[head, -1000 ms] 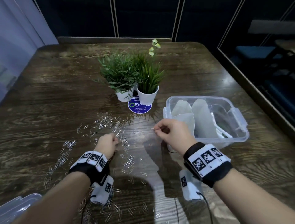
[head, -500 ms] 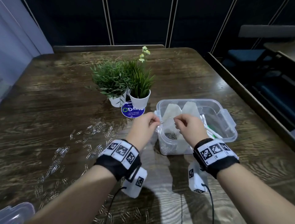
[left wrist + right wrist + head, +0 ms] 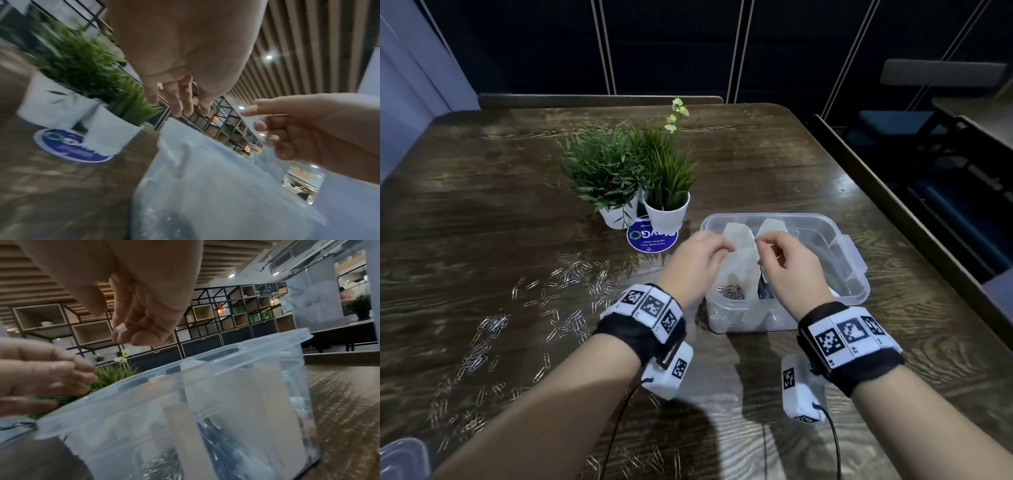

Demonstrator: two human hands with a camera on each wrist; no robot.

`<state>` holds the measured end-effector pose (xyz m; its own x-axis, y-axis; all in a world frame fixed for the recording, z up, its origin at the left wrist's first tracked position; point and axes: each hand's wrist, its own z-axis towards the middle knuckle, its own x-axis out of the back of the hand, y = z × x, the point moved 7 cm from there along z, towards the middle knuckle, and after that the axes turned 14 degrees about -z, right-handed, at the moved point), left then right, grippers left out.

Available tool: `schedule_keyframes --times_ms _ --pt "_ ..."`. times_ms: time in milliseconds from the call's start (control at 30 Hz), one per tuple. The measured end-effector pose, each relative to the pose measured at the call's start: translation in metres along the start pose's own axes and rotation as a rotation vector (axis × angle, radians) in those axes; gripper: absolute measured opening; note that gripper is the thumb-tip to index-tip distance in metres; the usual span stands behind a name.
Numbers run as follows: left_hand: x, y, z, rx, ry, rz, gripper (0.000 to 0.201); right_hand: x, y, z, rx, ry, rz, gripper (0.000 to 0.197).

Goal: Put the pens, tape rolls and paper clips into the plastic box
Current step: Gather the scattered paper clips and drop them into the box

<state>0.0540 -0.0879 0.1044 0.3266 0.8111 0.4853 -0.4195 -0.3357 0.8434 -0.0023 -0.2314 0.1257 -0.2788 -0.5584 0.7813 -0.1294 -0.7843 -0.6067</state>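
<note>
The clear plastic box (image 3: 822, 219) stands right of centre on the wooden table, with whitish dividers (image 3: 739, 236) inside. A heap of paper clips (image 3: 729, 291) lies in its near left compartment, and dark pens (image 3: 216, 443) stand in the one beside it. Many loose paper clips (image 3: 571, 270) are scattered on the table to the left. My left hand (image 3: 702, 260) hovers over the box's left rim, its fingers (image 3: 180, 104) hanging relaxed and holding nothing. My right hand (image 3: 787, 267) is above the dividers, with thumb and fingertips (image 3: 131, 337) pinched together on what looks like a thin paper clip.
Two potted plants (image 3: 619, 171) in white pots (image 3: 667, 212) stand just behind the box's left corner, on a round blue sticker (image 3: 652, 240). A clear lid or container (image 3: 400, 459) pokes in at the lower left. The table's right edge (image 3: 893, 212) runs close to the box.
Both hands have moved from the scattered clips to above the box's left compartments. The left hand's pinch has loosened and its fingers now hang straight. The head view has shifted slightly.
</note>
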Motion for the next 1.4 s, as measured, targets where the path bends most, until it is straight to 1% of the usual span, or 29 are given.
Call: schedule_keyframes --times_ms 67,167,233,300,333,400,467,533,567,633,767,800,867,933,1000,1100,1167,1233,1300,1367,1400 --pt "0.023 -0.023 -0.011 0.088 0.059 0.033 0.020 -0.010 -0.010 -0.001 0.019 -0.046 0.018 0.013" --pt "0.060 -0.081 -0.046 0.319 0.118 0.144 0.025 -0.036 -0.035 -0.005 0.092 -0.142 0.056 0.016" --pt "0.078 -0.127 -0.081 0.538 0.115 0.230 0.036 -0.060 -0.052 -0.009 0.161 -0.220 0.083 0.022" --pt "0.091 -0.165 -0.118 0.749 0.085 0.304 0.054 -0.089 -0.064 -0.017 0.218 -0.311 0.061 0.030" --pt "0.095 -0.178 -0.134 0.830 0.063 0.334 0.063 -0.104 -0.069 -0.021 0.252 -0.359 0.001 0.036" --pt "0.102 -0.196 -0.159 0.935 0.041 0.366 0.075 -0.136 -0.078 -0.029 0.359 -0.456 -0.195 0.048" --pt "0.106 -0.204 -0.168 0.946 0.040 0.394 0.083 -0.165 -0.079 -0.038 0.415 -0.586 -0.265 0.064" --pt "0.111 -0.211 -0.170 0.934 0.036 0.392 0.085 -0.196 -0.076 -0.048 0.413 -0.727 -0.295 0.079" --pt "0.113 -0.215 -0.169 0.921 0.034 0.370 0.081 -0.213 -0.075 -0.053 0.409 -0.777 -0.319 0.083" --pt "0.116 -0.220 -0.165 0.907 0.050 0.317 0.067 -0.239 -0.072 -0.058 0.416 -0.828 -0.374 0.087" --pt "0.116 -0.230 -0.162 0.945 0.095 0.241 0.045 -0.272 -0.074 -0.055 0.423 -0.876 -0.450 0.091" --pt "0.115 -0.233 -0.161 0.951 0.107 0.230 0.041 -0.277 -0.076 -0.052 0.427 -0.876 -0.464 0.090" --pt "0.113 -0.236 -0.159 0.970 0.119 0.198 0.039 -0.288 -0.079 -0.046 0.444 -0.870 -0.491 0.084" --pt "0.111 -0.240 -0.158 1.022 0.112 0.171 0.038 -0.297 -0.082 -0.040 0.488 -0.857 -0.538 0.071" --pt "0.110 -0.244 -0.156 1.064 0.106 0.150 0.035 -0.304 -0.082 -0.036 0.496 -0.836 -0.557 0.055" --pt "0.108 -0.245 -0.153 1.127 0.072 0.145 0.032 -0.309 -0.079 -0.035 0.441 -0.821 -0.556 0.034" --pt "0.107 -0.241 -0.153 1.178 0.050 0.159 0.030 -0.311 -0.076 -0.035 0.382 -0.833 -0.528 0.026" --pt "0.106 -0.235 -0.152 1.205 0.028 0.174 0.030 -0.311 -0.075 -0.035 0.314 -0.858 -0.502 0.021" --pt "0.107 -0.232 -0.151 1.217 0.030 0.171 0.030 -0.308 -0.075 -0.035 0.264 -0.846 -0.489 0.020" --pt "0.106 -0.232 -0.149 1.218 0.016 0.144 0.025 -0.307 -0.075 -0.037 0.253 -0.824 -0.460 0.026" --pt "0.105 -0.233 -0.148 1.213 0.016 0.124 0.020 -0.305 -0.075 -0.037 0.246 -0.802 -0.442 0.028"
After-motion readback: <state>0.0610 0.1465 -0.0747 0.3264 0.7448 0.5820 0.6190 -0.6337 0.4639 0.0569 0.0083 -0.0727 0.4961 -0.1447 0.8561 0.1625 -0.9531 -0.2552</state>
